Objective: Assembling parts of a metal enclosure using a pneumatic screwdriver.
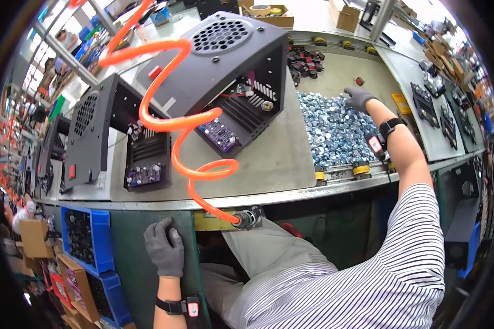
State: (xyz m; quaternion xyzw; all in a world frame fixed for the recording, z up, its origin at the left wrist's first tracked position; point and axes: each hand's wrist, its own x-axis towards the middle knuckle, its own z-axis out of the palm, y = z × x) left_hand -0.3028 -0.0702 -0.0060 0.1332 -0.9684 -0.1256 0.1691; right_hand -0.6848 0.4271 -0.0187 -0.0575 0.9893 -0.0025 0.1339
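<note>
My right hand, in a grey glove, reaches over the far right edge of a heap of small silvery screws. Its fingers point left, somewhat apart, and nothing shows in them. Just beyond it lies a small black-and-red part. Down at the left, my left hand, also gloved in grey, is before a dark green panel below the bench edge. Its fingers are loosely bent and apart, with nothing visible in them. A large dark grey metal housing stands tilted on the bench, a purple circuit board inside.
An orange coiled hose hangs in front of the housing, its metal fitting at the bench edge. Left stands another housing. Black-and-red parts lie behind the screws. Blue bins stand lower left; other people are farther off.
</note>
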